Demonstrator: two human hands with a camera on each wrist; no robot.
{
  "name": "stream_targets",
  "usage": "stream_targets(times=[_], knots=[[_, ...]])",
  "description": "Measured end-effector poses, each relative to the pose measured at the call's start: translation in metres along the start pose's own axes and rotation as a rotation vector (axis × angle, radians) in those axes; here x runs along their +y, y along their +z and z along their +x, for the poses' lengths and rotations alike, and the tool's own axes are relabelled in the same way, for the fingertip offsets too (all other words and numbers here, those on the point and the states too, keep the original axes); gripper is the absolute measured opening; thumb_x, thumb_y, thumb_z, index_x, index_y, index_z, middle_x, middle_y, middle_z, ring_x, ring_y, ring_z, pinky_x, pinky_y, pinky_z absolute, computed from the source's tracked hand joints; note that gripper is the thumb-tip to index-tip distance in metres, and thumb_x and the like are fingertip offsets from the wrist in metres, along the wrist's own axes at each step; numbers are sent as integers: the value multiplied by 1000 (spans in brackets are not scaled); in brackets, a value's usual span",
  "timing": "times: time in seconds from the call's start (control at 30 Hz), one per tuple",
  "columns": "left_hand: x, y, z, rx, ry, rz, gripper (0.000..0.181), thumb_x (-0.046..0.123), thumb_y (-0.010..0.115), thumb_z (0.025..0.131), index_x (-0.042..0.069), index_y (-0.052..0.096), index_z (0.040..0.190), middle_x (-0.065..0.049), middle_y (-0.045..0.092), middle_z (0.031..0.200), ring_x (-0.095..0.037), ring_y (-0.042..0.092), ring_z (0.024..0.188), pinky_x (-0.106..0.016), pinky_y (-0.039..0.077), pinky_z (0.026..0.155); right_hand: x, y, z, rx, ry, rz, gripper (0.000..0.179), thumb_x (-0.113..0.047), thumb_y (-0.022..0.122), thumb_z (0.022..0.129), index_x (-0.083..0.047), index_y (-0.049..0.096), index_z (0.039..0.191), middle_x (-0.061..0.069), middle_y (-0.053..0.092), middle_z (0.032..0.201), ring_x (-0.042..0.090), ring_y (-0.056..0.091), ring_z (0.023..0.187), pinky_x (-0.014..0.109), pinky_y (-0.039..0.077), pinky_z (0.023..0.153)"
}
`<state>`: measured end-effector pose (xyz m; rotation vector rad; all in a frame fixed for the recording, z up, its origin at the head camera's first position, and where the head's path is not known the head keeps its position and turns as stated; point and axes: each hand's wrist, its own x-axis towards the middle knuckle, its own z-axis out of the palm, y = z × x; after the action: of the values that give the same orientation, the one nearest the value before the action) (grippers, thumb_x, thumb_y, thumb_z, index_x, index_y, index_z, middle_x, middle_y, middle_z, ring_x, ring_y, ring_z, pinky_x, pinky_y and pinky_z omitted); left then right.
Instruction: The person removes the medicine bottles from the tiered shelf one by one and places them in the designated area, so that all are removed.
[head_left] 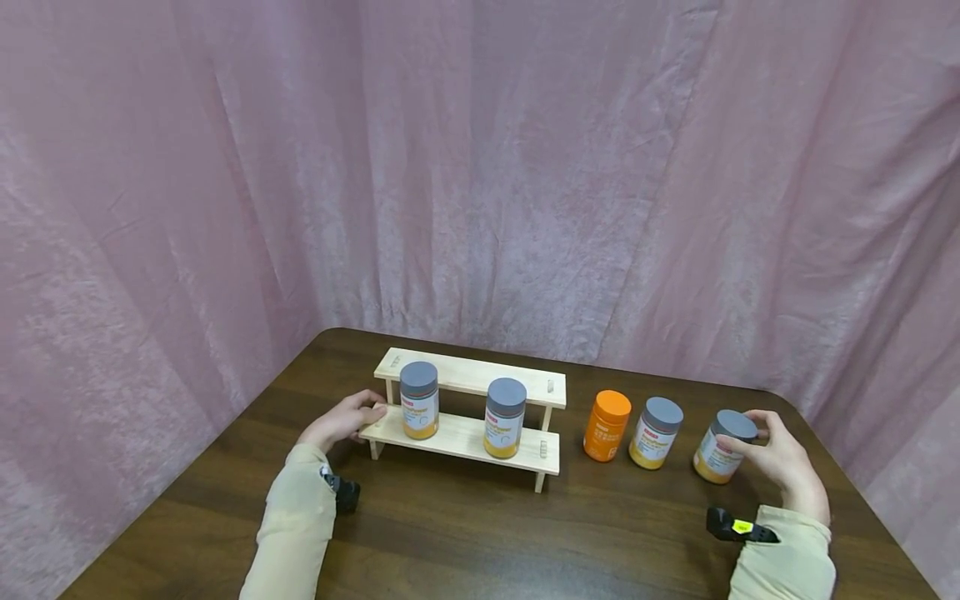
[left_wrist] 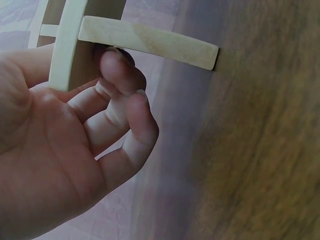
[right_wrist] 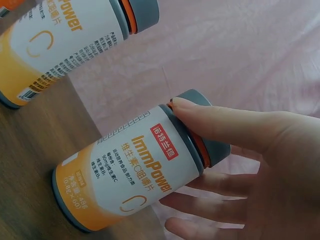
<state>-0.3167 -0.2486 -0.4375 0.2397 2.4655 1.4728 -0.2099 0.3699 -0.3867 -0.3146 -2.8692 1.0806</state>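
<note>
A two-step wooden rack [head_left: 465, 437] stands on the table, and my left hand [head_left: 347, 421] grips the left end of its lower board. In the left wrist view, the fingers [left_wrist: 129, 117] curl beneath that board beside a short leg [left_wrist: 150, 42]. At the far right, my right hand [head_left: 783, 458] holds a grey-lidded vitamin C tablet bottle [head_left: 717, 457] by its neck and lid. The right wrist view shows the thumb [right_wrist: 220, 120] laid across the lid edge of this bottle [right_wrist: 125, 175], with the other fingers behind it. Its label is white and yellow.
Two matching bottles, a left one [head_left: 419, 408] and a right one [head_left: 504, 425], stand on the lower board. Between the rack and my right hand are an orange bottle [head_left: 606, 429] and another grey-lidded bottle [head_left: 655, 437]. A pink curtain [head_left: 525, 208] hangs behind the brown table [head_left: 465, 533].
</note>
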Motion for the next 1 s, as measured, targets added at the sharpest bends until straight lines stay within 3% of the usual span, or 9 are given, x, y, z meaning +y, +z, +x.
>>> stream_targets(times=[0.27,0.47,0.73,1.0], knots=[[0,0,0,-1,-5,-9,37,21,53,99,-4,46,125,-1,59,83,-10,55,68,-29,47,62,-10,-5,1,-35,5,-95,93,-49,59,92,10,11,146,45,24,142,60,29,128,65,32,102],[0,0,1,-3,-12,-16,38,21,53,99,-4,45,126,-2,59,84,-10,55,68,-29,47,62,-26,-5,-3,12,-49,-127,85,-42,58,94,13,17,143,44,29,138,58,35,123,64,35,99],[-1,0,0,-14,4,-31,37,20,52,99,-5,45,124,-5,65,89,-9,58,70,-30,48,64,-36,-8,-7,10,-43,-95,88,-48,56,94,10,14,146,42,25,144,59,28,129,65,33,99],[0,0,-1,-12,-2,-31,36,20,51,100,-4,44,125,0,61,82,-10,57,69,-29,47,64,-50,-6,-10,61,-125,-74,86,-46,60,92,7,21,146,40,28,145,57,31,131,66,33,99]])
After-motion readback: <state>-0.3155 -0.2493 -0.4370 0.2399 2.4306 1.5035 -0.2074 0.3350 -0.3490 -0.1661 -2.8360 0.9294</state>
